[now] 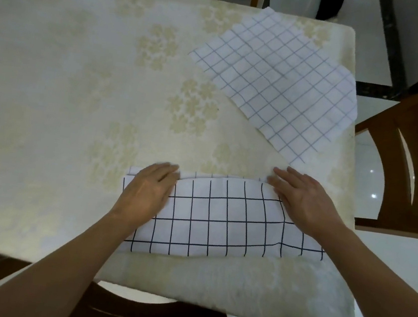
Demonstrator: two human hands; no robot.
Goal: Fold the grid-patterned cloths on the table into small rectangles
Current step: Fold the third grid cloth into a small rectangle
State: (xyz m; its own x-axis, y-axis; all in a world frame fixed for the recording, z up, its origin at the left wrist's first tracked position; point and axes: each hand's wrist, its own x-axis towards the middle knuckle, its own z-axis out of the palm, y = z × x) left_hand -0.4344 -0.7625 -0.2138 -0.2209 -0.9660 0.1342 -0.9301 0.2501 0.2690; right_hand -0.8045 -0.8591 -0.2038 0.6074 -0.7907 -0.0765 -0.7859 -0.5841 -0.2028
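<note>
A large table covered in a cream cloth with a pale yellow flower pattern (pixel 80 91) fills most of the view, its right edge and near right corner showing. On its far right part lies a white fabric cloth with a thin blue grid (pixel 276 87), spread flat and turned at an angle, with one corner reaching over the table's right edge. Near the table's near edge, right of centre, lies a white fabric cloth with a bold dark grid (pixel 221 219), folded over into a long band running left to right; a narrow strip of its lower layer shows along the far edge. The two cloths lie apart, the thin-grid one's near corner coming close to the band's far right end. A brown wooden chair with a curved slatted back (pixel 410 168) stands to the right of the table on glossy white floor.

The left hand (pixel 146 193) lies flat on the band's left end, fingers straight and together. The right hand (pixel 304 200) lies flat on its right end, fingers straight and slightly spread, fingertips at the far edge.
</note>
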